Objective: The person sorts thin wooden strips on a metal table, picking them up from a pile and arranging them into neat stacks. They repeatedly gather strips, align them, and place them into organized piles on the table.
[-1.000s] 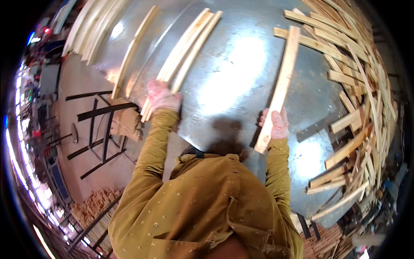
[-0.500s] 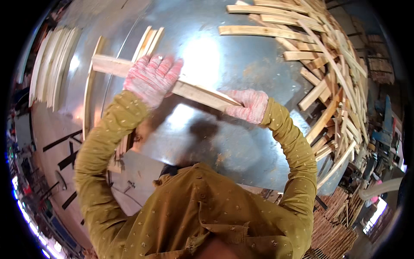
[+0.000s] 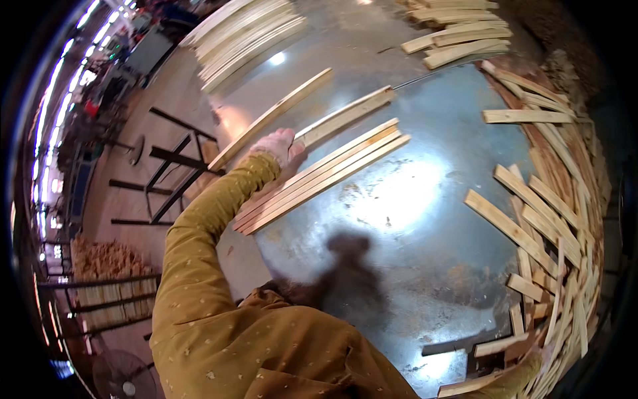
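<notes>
My left hand (image 3: 278,146), in a pink and white knit glove, is closed round the near end of a wooden strip (image 3: 352,113) on the metal tabletop. Right beside it, a row of several wooden strips (image 3: 325,176) lies side by side. On the other side of the hand rests a single strip (image 3: 272,118), close to the table's left edge. My right hand (image 3: 541,362) reaches low into the loose pile of wooden strips (image 3: 565,266) at the right; its fingers are too hidden to make out.
A neat stack of pale strips (image 3: 249,36) lies at the far left of the metal table (image 3: 372,266). More strips (image 3: 465,33) are heaped at the far right. A dark metal frame (image 3: 176,159) stands on the floor to the left, with a fan (image 3: 126,382) lower down.
My view has turned to the right. The strip held across both hands now lies on the table, my left hand on its end. My right hand has let go and moved into the pile.
</notes>
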`<state>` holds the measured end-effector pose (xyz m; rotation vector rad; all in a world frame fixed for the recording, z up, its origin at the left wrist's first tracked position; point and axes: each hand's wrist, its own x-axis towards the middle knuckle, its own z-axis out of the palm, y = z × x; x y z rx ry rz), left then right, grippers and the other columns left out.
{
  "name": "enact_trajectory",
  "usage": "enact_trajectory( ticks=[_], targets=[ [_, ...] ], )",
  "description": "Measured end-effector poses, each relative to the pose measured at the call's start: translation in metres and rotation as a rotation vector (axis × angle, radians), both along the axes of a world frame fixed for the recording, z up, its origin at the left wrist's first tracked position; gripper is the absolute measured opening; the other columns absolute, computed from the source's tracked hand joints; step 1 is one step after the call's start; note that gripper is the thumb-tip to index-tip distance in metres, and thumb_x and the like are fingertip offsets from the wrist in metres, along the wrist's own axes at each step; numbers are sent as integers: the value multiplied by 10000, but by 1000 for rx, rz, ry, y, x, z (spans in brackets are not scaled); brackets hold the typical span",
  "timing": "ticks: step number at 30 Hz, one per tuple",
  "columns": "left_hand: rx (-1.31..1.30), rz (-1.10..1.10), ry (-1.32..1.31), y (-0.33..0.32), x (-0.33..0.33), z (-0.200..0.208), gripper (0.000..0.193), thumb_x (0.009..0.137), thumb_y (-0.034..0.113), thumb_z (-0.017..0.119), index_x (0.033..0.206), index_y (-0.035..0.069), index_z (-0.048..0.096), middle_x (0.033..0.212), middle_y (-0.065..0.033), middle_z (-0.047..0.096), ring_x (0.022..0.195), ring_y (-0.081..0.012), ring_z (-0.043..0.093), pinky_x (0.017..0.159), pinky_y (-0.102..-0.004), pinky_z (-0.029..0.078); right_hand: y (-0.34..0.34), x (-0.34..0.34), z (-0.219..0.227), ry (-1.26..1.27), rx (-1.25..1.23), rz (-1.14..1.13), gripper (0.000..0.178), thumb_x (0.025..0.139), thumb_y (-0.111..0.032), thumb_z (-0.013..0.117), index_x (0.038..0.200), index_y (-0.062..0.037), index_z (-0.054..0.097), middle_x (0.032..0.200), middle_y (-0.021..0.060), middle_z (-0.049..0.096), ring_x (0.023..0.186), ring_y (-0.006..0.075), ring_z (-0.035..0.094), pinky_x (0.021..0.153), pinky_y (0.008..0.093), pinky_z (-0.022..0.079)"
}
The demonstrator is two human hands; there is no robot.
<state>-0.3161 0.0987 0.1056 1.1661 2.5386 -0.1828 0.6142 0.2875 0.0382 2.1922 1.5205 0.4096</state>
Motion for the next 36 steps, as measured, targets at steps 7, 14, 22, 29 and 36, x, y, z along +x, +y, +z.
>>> enact_trajectory(
  ticks=[7,14,22,29,36],
  targets=[
    [-135,-105,560,-59,-91,-43,473,892,396,602,1251,90,578,1507,-179,340,1341,-359,435,1079,-397,403,-43,-114,72,-83,-158,38,341,959,-262,571,1266,-115,591,1009,133,690,942,370,659,797,464,540],
    [364,267,-95,-71,-164,-119,767,856,226,714,1489,111,296,1500,-231,373,1310,-406,473,1090,-399,394,-101,-295,156,280,-228,-33,548,893,-291,604,1399,-104,504,1232,220,632,1113,406,603,944,462,476],
    [172,213,-107,-66,-172,-80,775,840,307,718,1479,111,325,1396,-205,506,1277,-360,506,1061,-402,408,-121,-408,65,800,-223,-84,550,839,-430,654,1243,-62,591,1041,222,689,974,376,672,842,444,507],
    [17,82,-68,-51,-156,-53,638,828,269,722,1362,69,434,1314,-217,563,1247,-361,530,1032,-409,430,-189,-455,-34,499,-334,46,798,912,-566,520,1498,-70,303,1226,273,608,1089,420,623,925,487,500],
    [188,189,-495,-54,-170,-51,628,794,210,755,1306,3,457,1125,-202,645,1090,-313,617,943,-409,487,-230,-489,-18,616,163,472,734,936,-496,542,1459,-12,368,1232,259,558,1134,397,565,958,495,469]
  ],
)
